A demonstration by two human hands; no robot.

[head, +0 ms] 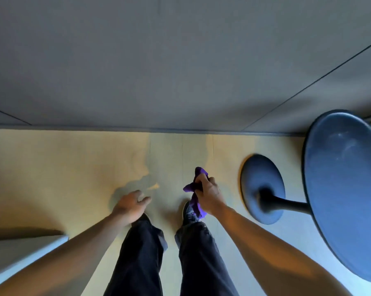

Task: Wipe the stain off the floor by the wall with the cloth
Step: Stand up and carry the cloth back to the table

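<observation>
I look straight down at a pale wooden floor point(52, 167) that meets a grey wall point(180, 60). My right hand point(210, 195) is shut on a bunched purple cloth point(196, 201), held above my right shoe. My left hand point(131, 205) hangs empty with its fingers loosely apart, over my left shoe. A greyish patch on the floor point(171, 163) runs from the wall's base toward my feet; I cannot tell whether it is a stain or my shadow. My legs in dark trousers point(142, 253) fill the bottom centre.
A blue stool stands at the right, with its round base point(262, 189) on the floor close to the wall and its wide seat point(346, 195) nearer to me. A pale box-like edge point(20, 253) juts in at the lower left.
</observation>
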